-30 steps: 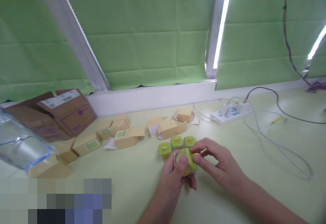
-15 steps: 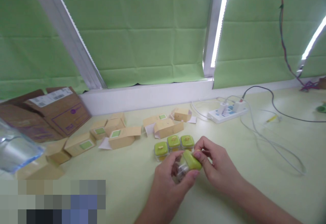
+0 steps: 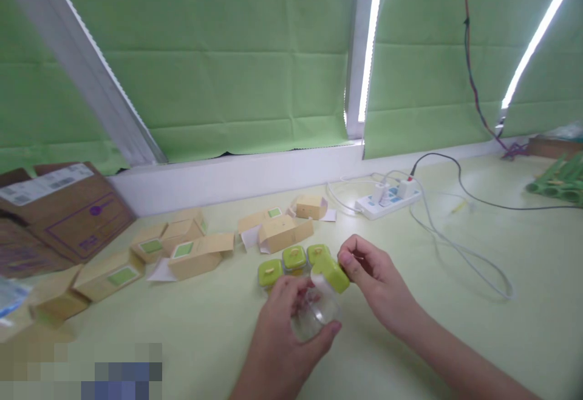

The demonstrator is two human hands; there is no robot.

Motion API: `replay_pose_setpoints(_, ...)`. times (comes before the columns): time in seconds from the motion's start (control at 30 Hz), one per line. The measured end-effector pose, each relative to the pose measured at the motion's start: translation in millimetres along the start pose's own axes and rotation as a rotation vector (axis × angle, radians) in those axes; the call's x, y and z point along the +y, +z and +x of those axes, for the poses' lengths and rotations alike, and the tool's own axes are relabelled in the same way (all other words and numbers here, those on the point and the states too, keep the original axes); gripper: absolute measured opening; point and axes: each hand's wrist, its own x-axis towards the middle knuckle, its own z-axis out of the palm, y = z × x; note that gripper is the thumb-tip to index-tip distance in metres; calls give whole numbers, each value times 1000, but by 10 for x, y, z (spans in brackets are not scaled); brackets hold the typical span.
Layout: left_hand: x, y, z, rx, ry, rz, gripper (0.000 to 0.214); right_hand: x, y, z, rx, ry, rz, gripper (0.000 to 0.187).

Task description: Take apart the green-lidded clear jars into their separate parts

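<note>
My left hand [image 3: 285,327] is wrapped round a clear jar [image 3: 319,314], tilted above the table. Pinched in my right hand [image 3: 373,272] is a green lid [image 3: 334,274], tipped up over the jar's mouth; whether its lower edge still touches the jar I cannot tell. Just behind stand three lidded jars with green tops: a left one [image 3: 270,271], a middle one [image 3: 294,257] and a right one [image 3: 316,252]. The lid in my right hand partly covers the right one.
Opened small cardboard boxes [image 3: 200,255] lie along the table's left and back. A large brown carton [image 3: 86,218] stands at far left. A white power strip [image 3: 387,201] with cables is back right, and green tubes [image 3: 558,184] lie at far right.
My right hand has lifted the lid's edge away from the jar, and more of the clear jar shows in my left hand. The view has swung to the right.
</note>
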Motion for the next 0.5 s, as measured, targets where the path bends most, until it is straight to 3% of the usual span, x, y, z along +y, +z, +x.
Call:
replay_pose_setpoints(0.23, 3, 38, -19, 8, 20, 75, 49, 85, 43, 25, -39, 148, 206, 38)
replay_pose_setpoints(0.5, -3, -35, -68, 179, 130, -45, 33, -46, 118, -62, -172, 151, 221, 37)
